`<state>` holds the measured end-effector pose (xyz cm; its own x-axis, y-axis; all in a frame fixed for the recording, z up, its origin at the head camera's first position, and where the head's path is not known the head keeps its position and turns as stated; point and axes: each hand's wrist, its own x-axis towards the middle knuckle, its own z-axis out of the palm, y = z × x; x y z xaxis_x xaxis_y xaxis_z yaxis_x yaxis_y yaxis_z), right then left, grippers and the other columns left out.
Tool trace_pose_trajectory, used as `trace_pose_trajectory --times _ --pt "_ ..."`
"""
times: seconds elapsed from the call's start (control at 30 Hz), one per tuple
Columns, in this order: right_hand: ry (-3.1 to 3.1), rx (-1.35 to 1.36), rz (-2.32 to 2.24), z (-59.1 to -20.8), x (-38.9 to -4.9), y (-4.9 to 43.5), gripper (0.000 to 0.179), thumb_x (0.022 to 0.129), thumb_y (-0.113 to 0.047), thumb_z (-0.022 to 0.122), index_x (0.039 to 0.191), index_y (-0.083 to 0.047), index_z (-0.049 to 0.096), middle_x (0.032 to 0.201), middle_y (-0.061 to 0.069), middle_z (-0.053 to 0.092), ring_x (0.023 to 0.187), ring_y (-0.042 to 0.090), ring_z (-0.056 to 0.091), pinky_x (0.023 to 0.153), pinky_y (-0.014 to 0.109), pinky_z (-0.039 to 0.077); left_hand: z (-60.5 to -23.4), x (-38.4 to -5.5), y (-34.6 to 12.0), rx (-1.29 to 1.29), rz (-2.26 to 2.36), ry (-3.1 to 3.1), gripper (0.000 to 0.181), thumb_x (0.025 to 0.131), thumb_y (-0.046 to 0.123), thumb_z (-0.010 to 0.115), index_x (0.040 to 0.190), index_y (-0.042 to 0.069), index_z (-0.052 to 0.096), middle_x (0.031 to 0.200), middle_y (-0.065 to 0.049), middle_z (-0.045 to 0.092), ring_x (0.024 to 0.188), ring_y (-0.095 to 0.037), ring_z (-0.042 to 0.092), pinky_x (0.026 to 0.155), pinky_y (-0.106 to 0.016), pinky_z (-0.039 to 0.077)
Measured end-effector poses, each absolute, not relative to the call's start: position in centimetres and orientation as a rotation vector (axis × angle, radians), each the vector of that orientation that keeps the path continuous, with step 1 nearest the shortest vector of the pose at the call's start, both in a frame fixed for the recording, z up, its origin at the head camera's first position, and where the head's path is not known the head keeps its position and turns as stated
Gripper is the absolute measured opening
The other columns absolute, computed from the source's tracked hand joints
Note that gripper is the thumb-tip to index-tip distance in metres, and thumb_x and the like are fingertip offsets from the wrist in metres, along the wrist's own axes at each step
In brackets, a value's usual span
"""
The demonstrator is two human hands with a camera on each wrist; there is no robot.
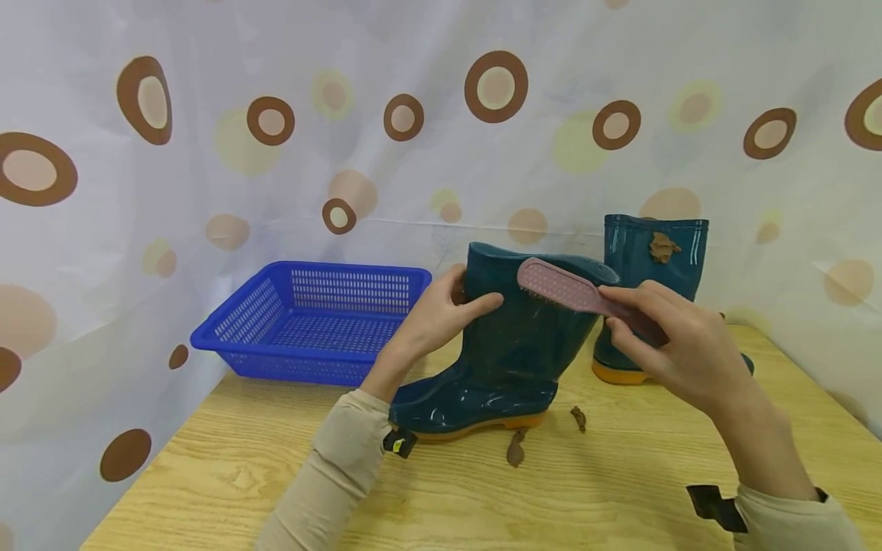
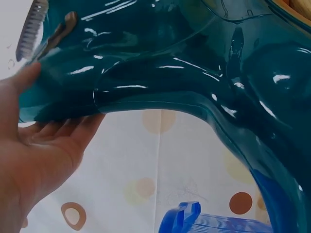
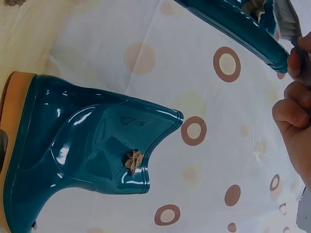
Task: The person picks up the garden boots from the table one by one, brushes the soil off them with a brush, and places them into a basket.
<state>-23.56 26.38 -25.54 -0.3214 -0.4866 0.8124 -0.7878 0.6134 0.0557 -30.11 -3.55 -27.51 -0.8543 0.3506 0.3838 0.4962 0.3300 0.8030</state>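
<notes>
Teal boot [image 1: 506, 352], toe [image 1: 427, 405] left, shaft [image 1: 517, 321] upward

- your left sleeve [image 1: 338, 459]: beige, creased
- your right sleeve [image 1: 792, 524]: same beige
- left-cuff strip [image 1: 408, 444]: black, yellow mark
- right-cuff strip [image 1: 708, 503]: black
- your left hand [image 1: 436, 312], right hand [image 1: 692, 352]: bare

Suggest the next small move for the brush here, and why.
Probably sweep the brush across the brown clump near the top of the held boot. The left wrist view shows that clump right beside the bristles; the right hand grips the brush and the left hand holds the boot.
</notes>
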Motion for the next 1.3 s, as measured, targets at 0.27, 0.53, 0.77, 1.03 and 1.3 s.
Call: trace_pose_trajectory --times 0.27,0.53,0.77,1.03,1.3 --pt "-2.041 0.92 0.412 -25.45 -23.51 26.64 0.038 0.083 -0.002 0.07 0.121 -0.002 0.067 0.088 0.001 0.064 0.067 -0.001 0.041 0.052 0.011 0.036 -27.34 -30.29 -3.11 -0.768 -1.57 -2.347 0.033 0.098 0.031 0.062 0.123 0.009 0.063 0.111 -0.009 0.073 0.101 -0.02 0.071 0.091 -0.037 0.058" --pt "-2.126 0.938 0.431 -25.84 -23.83 26.45 0.041 0.083 -0.001 0.074 0.122 -0.004 0.067 0.089 0.0 0.065 0.068 0.0 0.044 0.055 0.01 0.038 -27.34 -30.33 -3.26 -0.791 -1.569 -2.321 0.028 0.099 0.027 0.062 0.12 0.008 0.065 0.111 -0.01 0.074 0.1 -0.022 0.072 0.089 -0.036 0.058" --pt "-2.169 0.941 0.471 -25.92 -23.81 26.57 0.042 0.08 0.003 0.076 0.12 -0.004 0.068 0.09 -0.001 0.066 0.067 -0.001 0.045 0.055 0.009 0.038 -27.37 -30.39 -3.3 -0.807 -1.562 -2.319 0.027 0.099 0.026 0.062 0.121 0.009 0.065 0.111 -0.009 0.074 0.1 -0.021 0.072 0.09 -0.037 0.058" --pt "-2.193 0.993 0.491 -26.06 -23.83 26.74 0.04 0.08 0.002 0.076 0.118 -0.008 0.069 0.091 -0.003 0.067 0.065 -0.002 0.043 0.053 0.01 0.036 -27.53 -30.44 -3.3 -0.792 -1.561 -2.321 0.028 0.099 0.027 0.062 0.121 0.009 0.064 0.112 -0.009 0.073 0.101 -0.022 0.073 0.091 -0.038 0.058" --pt "-2.171 1.03 0.432 -25.86 -23.69 26.68 0.042 0.076 0.004 0.076 0.116 -0.006 0.069 0.092 -0.003 0.068 0.066 -0.003 0.045 0.055 0.008 0.039 -27.45 -30.5 -3.31 -0.794 -1.553 -2.32 0.029 0.099 0.027 0.062 0.122 0.009 0.064 0.112 -0.009 0.074 0.1 -0.021 0.073 0.091 -0.037 0.058"
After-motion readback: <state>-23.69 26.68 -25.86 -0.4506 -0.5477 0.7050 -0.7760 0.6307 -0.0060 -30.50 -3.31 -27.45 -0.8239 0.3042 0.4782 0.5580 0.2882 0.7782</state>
